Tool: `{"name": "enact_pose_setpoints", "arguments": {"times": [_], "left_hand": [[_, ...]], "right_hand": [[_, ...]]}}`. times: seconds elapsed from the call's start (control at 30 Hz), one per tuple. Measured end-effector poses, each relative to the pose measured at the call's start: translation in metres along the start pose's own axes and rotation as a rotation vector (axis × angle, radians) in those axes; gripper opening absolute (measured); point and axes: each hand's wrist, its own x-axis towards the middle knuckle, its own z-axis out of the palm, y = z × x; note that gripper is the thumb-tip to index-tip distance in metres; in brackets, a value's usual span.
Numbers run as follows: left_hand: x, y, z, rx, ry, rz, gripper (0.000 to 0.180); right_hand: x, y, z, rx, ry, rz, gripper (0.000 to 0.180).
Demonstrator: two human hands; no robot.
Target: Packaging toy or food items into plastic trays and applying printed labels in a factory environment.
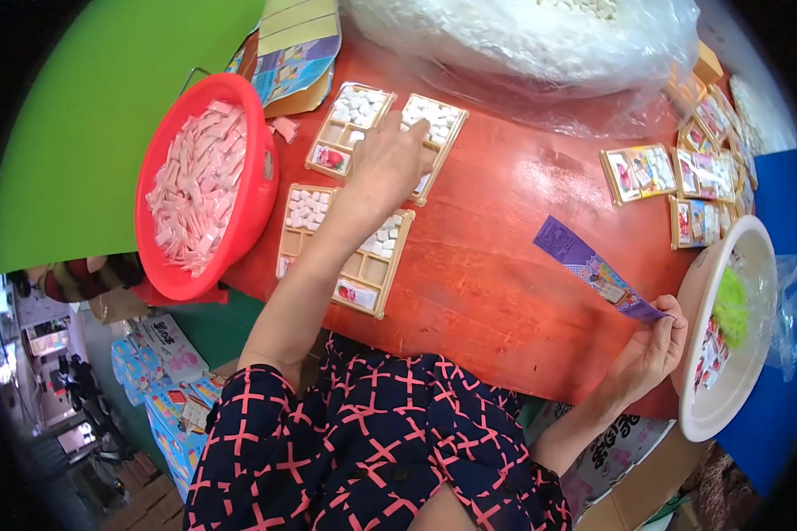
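My left hand [388, 161] reaches over the upper two compartment trays, its visible fingers apart and touching or just above the far right tray [453, 133]. That tray holds white cube-shaped pieces. Beside it is the far left tray [317, 142], with white pieces and a small packet with a red fruit picture. Two similar trays, a near left tray [285, 232] and a near right tray [390, 281], lie partly under my left forearm. At the right, my right hand [655, 347] pinches the lower end of a purple printed paper strip [593, 270], held out over the red table.
A red basin [266, 190] of pink-white wrapped sticks stands left on the red table [478, 292]. Behind lies a big clear bag [540, 53] of white pieces. Several sleeved packs [639, 173] sit far right, above a white basin [753, 380] with green shreds and packets.
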Motion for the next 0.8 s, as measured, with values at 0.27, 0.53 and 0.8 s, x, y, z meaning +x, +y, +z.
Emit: {"name": "enact_pose_setpoints", "arguments": {"times": [0.27,0.53,0.8], "left_hand": [[-0.046,0.119,0.019,-0.321,-0.087,0.223,0.043],[-0.072,0.121,0.027,-0.753,-0.069,0.292,0.061],[-0.086,0.108,-0.013,-1.337,-0.525,-0.034,0.064]], "right_hand": [[-0.033,-0.022,-0.011,-0.13,0.069,0.087,0.005],[-0.045,-0.028,-0.014,-0.003,0.087,0.169,0.005],[-0.048,-0.021,-0.017,-0.039,0.032,0.193,0.006]]}}
